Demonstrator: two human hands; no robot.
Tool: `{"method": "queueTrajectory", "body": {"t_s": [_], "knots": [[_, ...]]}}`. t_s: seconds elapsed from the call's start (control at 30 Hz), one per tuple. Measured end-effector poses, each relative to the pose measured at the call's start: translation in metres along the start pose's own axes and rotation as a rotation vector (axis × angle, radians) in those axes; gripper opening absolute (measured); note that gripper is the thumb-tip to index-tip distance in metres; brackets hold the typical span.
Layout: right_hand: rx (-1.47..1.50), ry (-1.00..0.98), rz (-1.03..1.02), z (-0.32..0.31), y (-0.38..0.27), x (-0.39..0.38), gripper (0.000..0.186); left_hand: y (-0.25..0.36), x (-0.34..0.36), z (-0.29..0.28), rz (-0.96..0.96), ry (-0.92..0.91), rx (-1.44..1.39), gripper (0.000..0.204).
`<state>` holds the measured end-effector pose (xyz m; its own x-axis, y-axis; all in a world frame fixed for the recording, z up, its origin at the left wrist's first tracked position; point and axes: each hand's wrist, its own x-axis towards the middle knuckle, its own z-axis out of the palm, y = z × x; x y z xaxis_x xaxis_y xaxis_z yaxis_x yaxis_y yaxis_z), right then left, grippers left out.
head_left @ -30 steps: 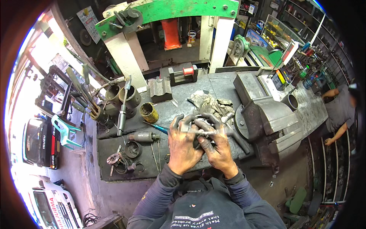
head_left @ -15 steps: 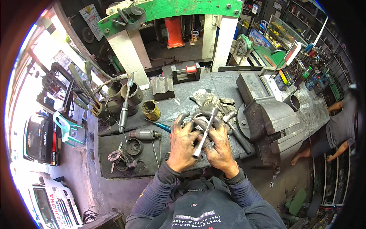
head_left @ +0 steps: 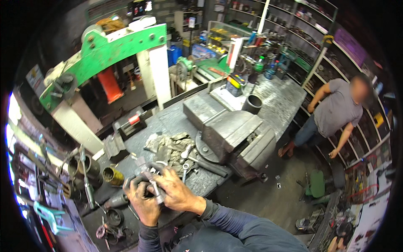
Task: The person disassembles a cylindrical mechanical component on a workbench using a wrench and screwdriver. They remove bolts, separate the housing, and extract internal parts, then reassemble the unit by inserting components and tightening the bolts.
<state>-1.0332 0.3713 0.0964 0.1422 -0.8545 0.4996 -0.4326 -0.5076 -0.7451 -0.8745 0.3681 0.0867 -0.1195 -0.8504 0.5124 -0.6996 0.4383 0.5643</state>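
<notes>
My two hands are close together over the near edge of the workbench. A shiny metal rod with thicker ends (head_left: 158, 193), smeared by motion, slants between them. My right hand (head_left: 180, 192) has its fingers closed around the rod. My left hand (head_left: 142, 202) is curled against it, its blackened fingers bent around something I cannot make out. Just beyond my hands lies a crumpled grey rag (head_left: 170, 147). To its right are a ring-ended wrench (head_left: 185, 171) and a ratchet-like tool (head_left: 193, 156) with a dark handle.
A large bench vise (head_left: 235, 134) stands right of my hands. At left are a yellow can (head_left: 112, 175), a cylindrical motor part (head_left: 116, 201) and a dark ring (head_left: 114, 217). A green-and-white press frame (head_left: 121, 50) rises behind. Another person (head_left: 336, 105) stands by the shelves at right.
The view has swung to the right, bringing the shelves and the other person further in. My hands remain together at the rod, which now looks blurred.
</notes>
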Motion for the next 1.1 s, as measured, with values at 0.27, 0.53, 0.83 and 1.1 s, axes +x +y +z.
{"method": "queueTrajectory", "body": {"t_s": [0.27, 0.53, 0.83, 1.1], "knots": [[-0.036, 0.009, -0.076, 0.004, 0.0, 0.0, 0.047, 0.001, 0.003, -0.005, 0.082, -0.019, -0.066, 0.031], [0.126, 0.039, -0.051, -0.002, -0.005, -0.002, 0.039, 0.009, 0.009, -0.007, 0.13, -0.097, -0.044, 0.045], [0.714, -0.059, 0.199, -0.008, -0.023, 0.012, 0.028, 0.016, 0.007, -0.009, -0.041, -0.04, -0.236, 0.04], [0.601, 0.081, 0.377, -0.039, -0.019, 0.011, 0.032, 0.02, 0.011, -0.011, 0.0, -0.09, -0.081, 0.032]]}}
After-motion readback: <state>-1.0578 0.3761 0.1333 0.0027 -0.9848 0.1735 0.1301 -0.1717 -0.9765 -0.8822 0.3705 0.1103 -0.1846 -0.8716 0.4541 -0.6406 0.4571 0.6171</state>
